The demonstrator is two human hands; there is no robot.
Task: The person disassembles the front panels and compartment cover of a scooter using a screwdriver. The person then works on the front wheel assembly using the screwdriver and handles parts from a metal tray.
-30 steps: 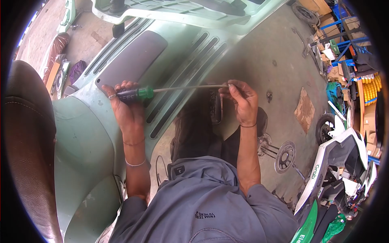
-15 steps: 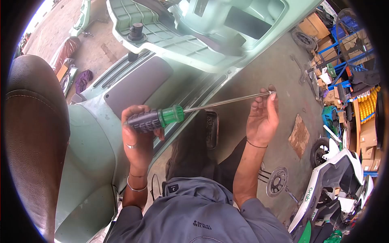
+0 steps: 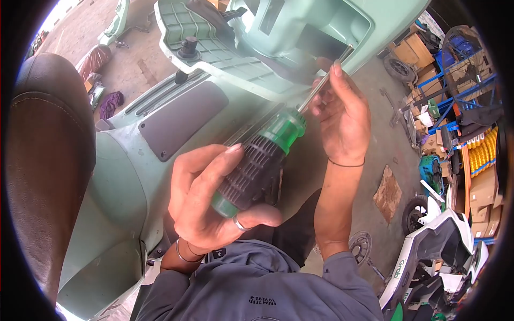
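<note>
A large screwdriver with a black ribbed handle and green collar and end slants up across the middle of the view. Around its handle my left hand is closed, wearing a ring. My right hand has its thumb and fingers closed on the long metal shaft. The shaft's tip sticks out beyond them; whether anything small sits on it I cannot make out. Past the hands is a pale green scooter body with a grey floor mat. A loose-looking ribbed green panel tilts above the floorboard.
A brown seat rises close on the left. To the right stand a blue rack with boxes, yellow coiled springs and a white scooter body. A stained piece of cardboard lies on the concrete floor.
The screwdriver has turned from nearly level to a steep slant, its handle nearer the camera. My right fingers have shifted from the tip down along the shaft.
</note>
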